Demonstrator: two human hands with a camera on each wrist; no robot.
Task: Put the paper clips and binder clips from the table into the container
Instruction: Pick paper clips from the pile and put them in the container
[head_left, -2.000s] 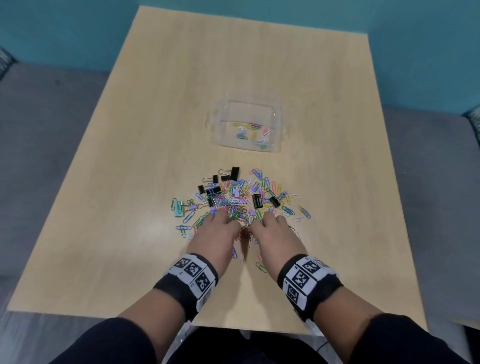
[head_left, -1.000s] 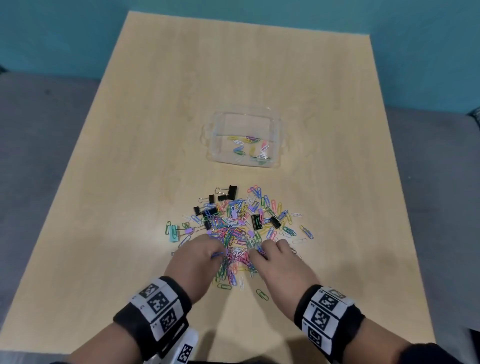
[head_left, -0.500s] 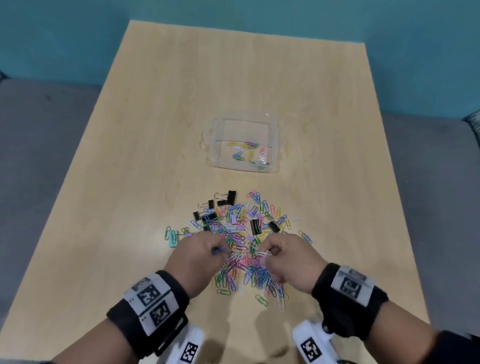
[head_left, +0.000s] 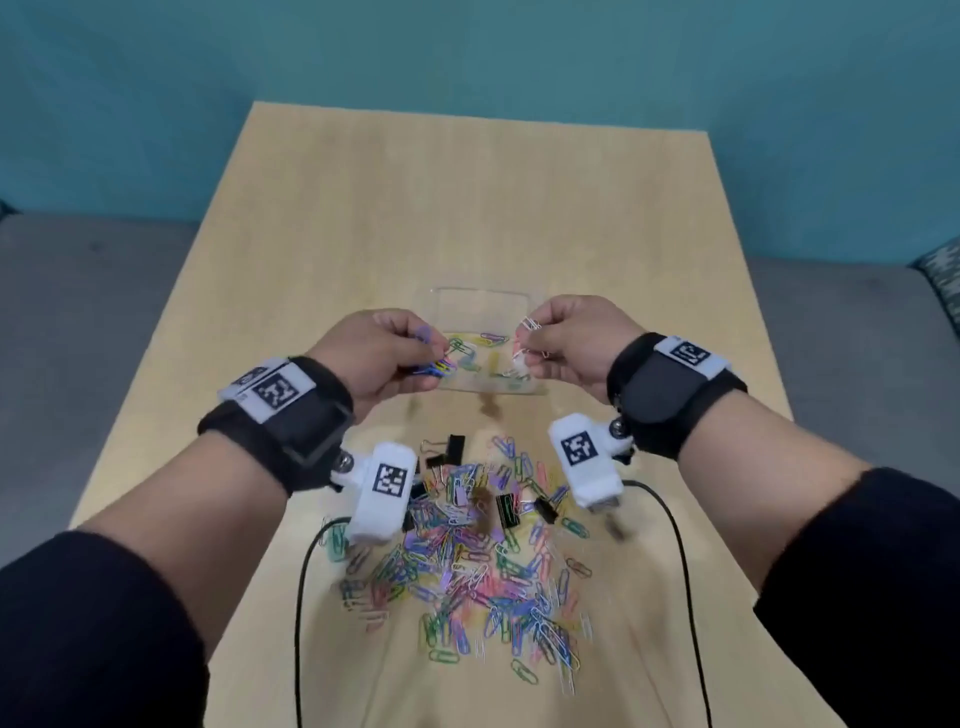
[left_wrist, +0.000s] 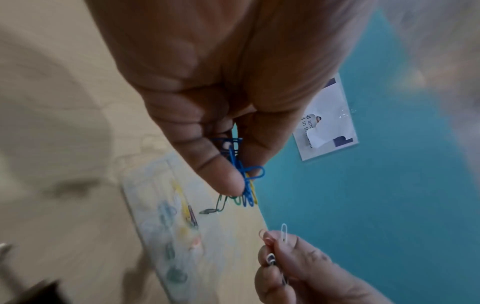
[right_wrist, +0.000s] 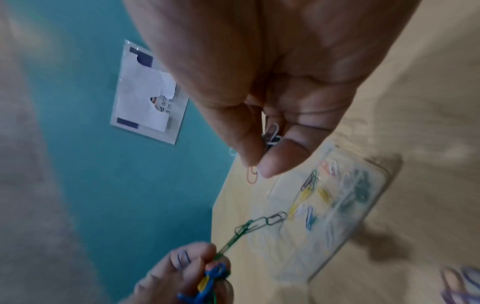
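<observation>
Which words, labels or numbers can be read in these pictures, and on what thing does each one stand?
"d an" over "d in": fragments on the white sheet on the wall, the rest hidden behind the hand.
"d an" over "in t": the same white sheet, seen from the left wrist.
Wrist bands and white camera housings: square black-and-white coded markers only, no words.

container (head_left: 483, 301) near wall blurred | clips' count in hands unclear

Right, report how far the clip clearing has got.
Early days. A few paper clips lie in the container. The left hand pinches a blue and green bunch, the right hand a few white ones, both above it. The main pile, black binder clips included, remains on the table.
</observation>
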